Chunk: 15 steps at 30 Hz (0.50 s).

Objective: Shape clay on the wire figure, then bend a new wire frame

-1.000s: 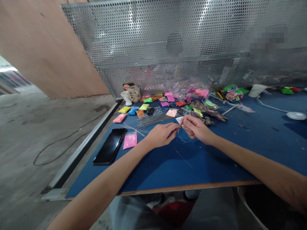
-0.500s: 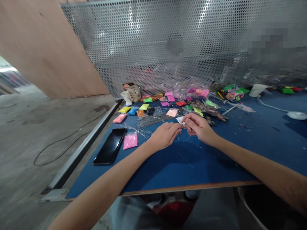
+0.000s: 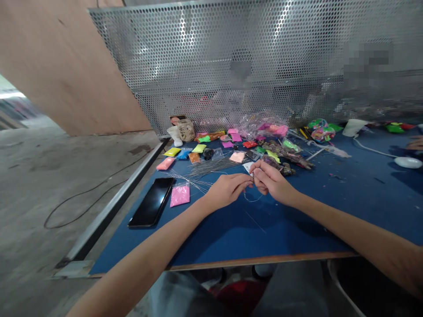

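Note:
Over the middle of the blue table (image 3: pixel 218 242), my left hand (image 3: pixel 228 190) and my right hand (image 3: pixel 272 181) meet fingertip to fingertip. Both hands are closed in a pinch around a thin wire (image 3: pixel 253 200), whose loose end curves below the fingers. A small white piece (image 3: pixel 247 167) shows just behind my right fingertips; whether it is held cannot be made out. Behind my left hand lies a bundle of thin metal wires (image 3: pixel 208 166). One straight wire (image 3: pixel 255 221) rests on the table below the hands.
A black phone (image 3: pixel 152 202) and a pink packet (image 3: pixel 180 195) lie at the left. Colourful packets, a carved beige holder (image 3: pixel 186 130) and crumpled plastic (image 3: pixel 261 127) line the back by a perforated metal screen (image 3: pixel 211 66). At the right edge are another person's fingers (image 3: pixel 415 143) and a white mouse (image 3: pixel 408 162).
My left fingers have straightened slightly, and both hands have shifted a little while staying together. Another person's fingers have come into view at the right edge.

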Each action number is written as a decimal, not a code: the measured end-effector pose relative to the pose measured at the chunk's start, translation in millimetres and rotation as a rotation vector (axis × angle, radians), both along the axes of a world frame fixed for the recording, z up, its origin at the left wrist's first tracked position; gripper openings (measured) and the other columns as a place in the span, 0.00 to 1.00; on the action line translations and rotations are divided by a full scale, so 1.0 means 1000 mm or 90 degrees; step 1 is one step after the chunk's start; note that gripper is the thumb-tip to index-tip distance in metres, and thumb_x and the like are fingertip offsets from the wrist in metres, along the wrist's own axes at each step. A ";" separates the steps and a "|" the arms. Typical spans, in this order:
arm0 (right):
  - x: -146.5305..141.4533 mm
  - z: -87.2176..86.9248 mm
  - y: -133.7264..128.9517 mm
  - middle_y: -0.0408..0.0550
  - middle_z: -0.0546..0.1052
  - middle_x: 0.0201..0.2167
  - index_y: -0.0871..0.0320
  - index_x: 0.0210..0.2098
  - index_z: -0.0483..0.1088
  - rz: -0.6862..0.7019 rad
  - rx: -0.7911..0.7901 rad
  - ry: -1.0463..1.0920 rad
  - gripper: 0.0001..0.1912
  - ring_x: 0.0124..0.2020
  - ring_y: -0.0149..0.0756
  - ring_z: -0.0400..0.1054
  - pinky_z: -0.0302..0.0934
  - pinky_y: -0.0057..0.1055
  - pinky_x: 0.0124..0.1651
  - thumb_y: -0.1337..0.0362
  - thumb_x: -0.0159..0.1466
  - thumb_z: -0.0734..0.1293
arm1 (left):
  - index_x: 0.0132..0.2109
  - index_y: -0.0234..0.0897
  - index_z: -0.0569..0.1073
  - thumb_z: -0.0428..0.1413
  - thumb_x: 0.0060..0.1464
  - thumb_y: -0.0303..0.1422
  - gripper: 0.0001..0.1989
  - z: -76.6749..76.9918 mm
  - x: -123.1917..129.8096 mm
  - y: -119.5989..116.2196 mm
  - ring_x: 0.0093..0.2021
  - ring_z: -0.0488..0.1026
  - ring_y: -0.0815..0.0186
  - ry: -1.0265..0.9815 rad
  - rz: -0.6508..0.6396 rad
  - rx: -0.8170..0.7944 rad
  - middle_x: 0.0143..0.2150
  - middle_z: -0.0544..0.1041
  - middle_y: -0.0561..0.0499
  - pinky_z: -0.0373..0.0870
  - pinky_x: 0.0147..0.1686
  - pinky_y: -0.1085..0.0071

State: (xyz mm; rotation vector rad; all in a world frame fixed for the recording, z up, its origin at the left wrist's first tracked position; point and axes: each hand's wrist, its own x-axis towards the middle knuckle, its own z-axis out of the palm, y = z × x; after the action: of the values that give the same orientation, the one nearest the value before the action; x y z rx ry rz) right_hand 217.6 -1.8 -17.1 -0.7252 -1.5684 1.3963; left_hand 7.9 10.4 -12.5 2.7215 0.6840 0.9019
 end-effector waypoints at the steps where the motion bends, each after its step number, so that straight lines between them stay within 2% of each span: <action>1: -0.001 -0.001 0.000 0.32 0.56 0.20 0.53 0.44 0.63 0.006 -0.006 0.006 0.12 0.18 0.26 0.46 0.48 0.24 0.20 0.51 0.73 0.61 | 0.48 0.37 0.74 0.46 0.71 0.33 0.13 0.000 -0.001 0.001 0.41 0.80 0.66 -0.022 -0.012 -0.010 0.42 0.82 0.48 0.73 0.43 0.71; 3: -0.002 -0.003 0.000 0.32 0.55 0.20 0.53 0.45 0.62 0.013 -0.018 0.017 0.12 0.18 0.25 0.45 0.49 0.24 0.20 0.51 0.72 0.61 | 0.48 0.37 0.76 0.49 0.70 0.34 0.11 0.000 -0.001 0.002 0.42 0.80 0.66 -0.065 -0.021 -0.050 0.41 0.82 0.48 0.74 0.43 0.71; 8: 0.000 -0.004 0.004 0.32 0.57 0.20 0.52 0.44 0.63 0.030 -0.023 0.051 0.12 0.17 0.25 0.47 0.50 0.25 0.20 0.51 0.71 0.63 | 0.47 0.36 0.75 0.56 0.66 0.38 0.10 -0.001 0.007 -0.004 0.36 0.83 0.66 -0.229 0.005 -0.255 0.38 0.82 0.49 0.79 0.37 0.73; 11: 0.004 0.001 0.008 0.36 0.66 0.22 0.53 0.44 0.67 0.008 0.057 0.008 0.11 0.20 0.27 0.58 0.59 0.28 0.26 0.52 0.71 0.64 | 0.44 0.35 0.75 0.57 0.65 0.38 0.10 -0.001 0.011 -0.008 0.35 0.83 0.66 -0.271 0.001 -0.291 0.36 0.82 0.48 0.80 0.36 0.72; 13: 0.007 0.005 0.010 0.41 0.72 0.27 0.55 0.42 0.72 -0.050 0.131 -0.048 0.11 0.27 0.30 0.66 0.64 0.31 0.33 0.54 0.69 0.66 | 0.43 0.34 0.74 0.57 0.65 0.38 0.10 -0.001 0.011 -0.009 0.33 0.82 0.67 -0.271 0.004 -0.286 0.36 0.82 0.48 0.80 0.34 0.74; 15: 0.010 0.007 0.014 0.44 0.75 0.31 0.56 0.38 0.75 -0.117 0.181 -0.101 0.12 0.32 0.32 0.68 0.64 0.32 0.37 0.54 0.68 0.68 | 0.44 0.34 0.74 0.57 0.65 0.37 0.09 0.000 0.010 -0.008 0.32 0.82 0.68 -0.277 0.014 -0.277 0.35 0.81 0.49 0.79 0.31 0.76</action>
State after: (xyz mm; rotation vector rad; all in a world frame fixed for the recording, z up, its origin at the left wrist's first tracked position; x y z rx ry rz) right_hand 227.7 11.7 -9.7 -0.7975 -1.7313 0.9764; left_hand 18.0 2.7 -13.0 2.0542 0.7173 1.1435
